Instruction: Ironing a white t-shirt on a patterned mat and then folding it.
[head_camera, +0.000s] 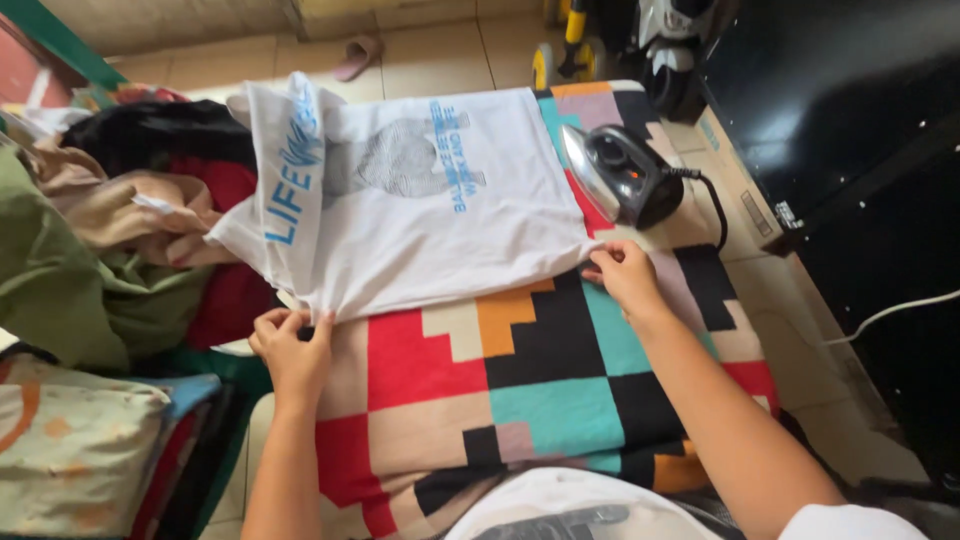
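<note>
A white T-shirt (420, 210) with blue lettering and a grey print lies spread over a colourful patchwork blanket (530, 380). My left hand (292, 345) pinches the shirt's near left edge. My right hand (622, 272) grips its near right corner. One part of the shirt is folded over along the left side. A dark electric iron (620, 175) rests on the blanket just beyond my right hand, at the shirt's right edge.
A heap of mixed clothes (110, 230) lies to the left, with folded fabrics (90, 450) at the near left. The iron's black cord (715, 205) runs right. A dark cabinet (850, 120) stands at right, a toy vehicle (640, 40) and a slipper (358, 55) on the tiled floor beyond.
</note>
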